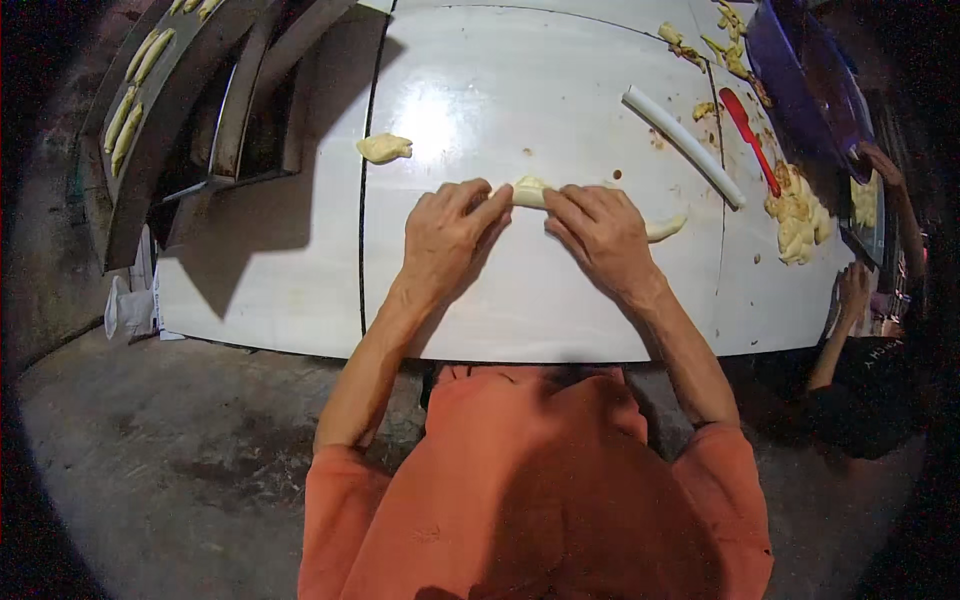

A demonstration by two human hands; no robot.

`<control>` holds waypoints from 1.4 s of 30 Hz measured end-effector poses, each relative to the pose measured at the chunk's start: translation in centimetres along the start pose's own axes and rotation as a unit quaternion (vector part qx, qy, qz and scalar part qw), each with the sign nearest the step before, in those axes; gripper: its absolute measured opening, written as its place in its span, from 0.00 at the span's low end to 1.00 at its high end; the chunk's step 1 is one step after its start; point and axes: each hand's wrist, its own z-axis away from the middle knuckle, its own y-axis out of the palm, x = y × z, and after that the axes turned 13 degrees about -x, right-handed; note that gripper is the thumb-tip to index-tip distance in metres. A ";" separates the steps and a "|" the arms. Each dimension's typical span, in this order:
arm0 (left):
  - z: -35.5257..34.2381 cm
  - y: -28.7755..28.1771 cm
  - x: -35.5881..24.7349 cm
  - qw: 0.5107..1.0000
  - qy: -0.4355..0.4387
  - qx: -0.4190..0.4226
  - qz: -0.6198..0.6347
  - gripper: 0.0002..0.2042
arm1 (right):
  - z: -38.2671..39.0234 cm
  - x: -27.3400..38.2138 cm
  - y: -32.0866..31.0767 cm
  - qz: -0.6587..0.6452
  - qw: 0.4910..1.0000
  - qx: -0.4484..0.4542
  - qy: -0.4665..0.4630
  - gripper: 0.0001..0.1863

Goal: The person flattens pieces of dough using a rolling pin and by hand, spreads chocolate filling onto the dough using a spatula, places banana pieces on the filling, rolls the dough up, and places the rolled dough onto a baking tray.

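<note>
A pale yellow piece of dough [529, 192] lies on the white table [480, 320] in front of me, its middle showing between my hands. My left hand [447, 232] has its fingers curled onto the left end of it. On the right end, my right hand [606, 236] presses with bent fingers. Both hands hide the dough's ends. Just beyond my right hand a tapered strip of dough [667, 228] lies on the table; whether it is a separate piece is hidden. To the upper left of my left hand sits a small flattened lump of dough [385, 148].
On the right are a white tube [685, 148], a red spatula [748, 135], a dough pile [797, 222] with brown filling and a purple basin [805, 85]. Another person's hand [852, 288] rests at the right edge. At left, a metal tray [165, 75] holds several dough rolls.
</note>
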 end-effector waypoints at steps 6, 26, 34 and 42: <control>-1.5 0.4 -0.1 0.995 -0.090 0.020 0.023 0.16 | -1.9 -0.9 0.0 -0.016 0.998 0.017 0.056 0.20; -4.1 0.0 -1.9 0.980 -0.160 0.093 0.069 0.10 | -5.3 -2.3 -1.6 -0.150 0.971 0.148 0.117 0.11; -5.6 3.4 -6.0 0.975 -0.142 0.072 0.154 0.09 | -3.1 -7.7 -8.2 -0.180 0.947 0.136 0.230 0.14; -6.0 7.4 -11.2 0.969 -0.127 0.090 0.191 0.10 | 0.1 -10.0 -12.0 -0.161 0.924 0.162 0.306 0.15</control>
